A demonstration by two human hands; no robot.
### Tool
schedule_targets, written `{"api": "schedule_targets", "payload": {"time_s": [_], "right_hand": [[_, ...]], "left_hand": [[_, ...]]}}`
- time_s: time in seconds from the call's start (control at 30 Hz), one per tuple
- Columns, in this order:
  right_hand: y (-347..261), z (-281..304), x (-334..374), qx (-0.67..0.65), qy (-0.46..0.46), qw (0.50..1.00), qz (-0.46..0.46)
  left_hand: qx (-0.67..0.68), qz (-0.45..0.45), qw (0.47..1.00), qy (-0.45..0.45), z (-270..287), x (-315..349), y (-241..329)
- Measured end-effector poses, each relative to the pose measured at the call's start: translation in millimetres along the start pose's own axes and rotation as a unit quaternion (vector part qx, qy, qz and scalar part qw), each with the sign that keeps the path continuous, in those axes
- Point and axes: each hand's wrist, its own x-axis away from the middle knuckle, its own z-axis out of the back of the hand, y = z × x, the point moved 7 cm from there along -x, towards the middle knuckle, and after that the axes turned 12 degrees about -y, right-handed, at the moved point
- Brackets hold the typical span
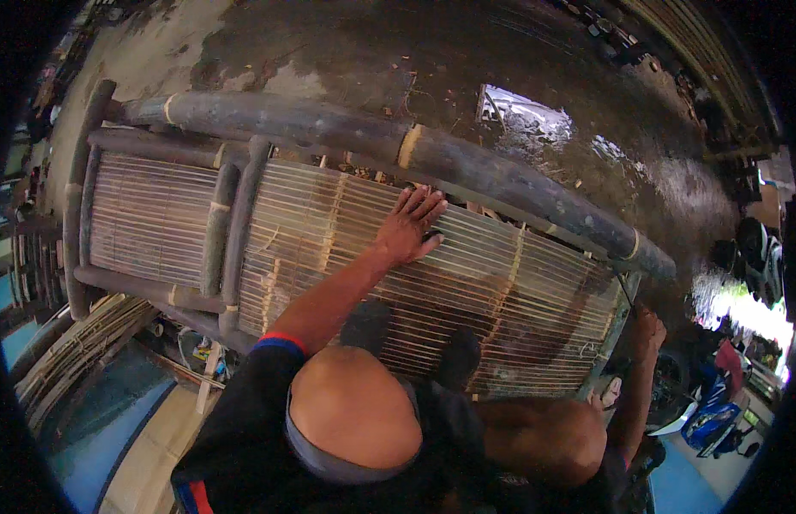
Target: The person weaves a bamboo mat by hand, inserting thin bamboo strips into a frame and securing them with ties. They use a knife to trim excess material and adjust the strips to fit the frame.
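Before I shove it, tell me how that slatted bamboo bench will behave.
The bamboo bench probably feels heavy: its frame poles are thick. The thin slats under the left hand may flex. The right hand grips its end; it looks likelier to scrape than roll.

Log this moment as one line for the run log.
left hand: flat on bamboo slat panel | right hand: at panel's end, grip unclear

The person wears a black short-sleeved shirt (244, 428) whose left sleeve ends in a blue band edged with red (280, 341). Grey shorts (347, 467) show at the bent knee, and dark footwear (368, 325) covers both feet. Both hands (408, 227) are bare, without gloves.
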Motion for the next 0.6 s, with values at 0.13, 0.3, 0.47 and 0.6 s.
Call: {"api": "schedule_targets", "payload": {"time_s": [0.13, 0.3, 0.47, 0.6], "right_hand": [[-52, 42, 7, -0.092, -0.118, 0.988, -0.025], [-26, 34, 82, -0.047, -0.107, 0.982, -0.145], [-32, -61, 177, -0.081, -0.058, 0.969, -0.227], [-83, -121, 240, -0.328, 0.037, 0.907, -0.261]], "left_hand": [[-0.001, 0.007, 1.000, -0.018, 2, 19, -14], [0.004, 0.006, 1.000, 0.006, -4, 6, -7], [-0.021, 0.001, 1.000, -0.012, -2, 1, 3], [-0.008, -0.010, 1.000, -0.005, 1, 2, 5]]}}
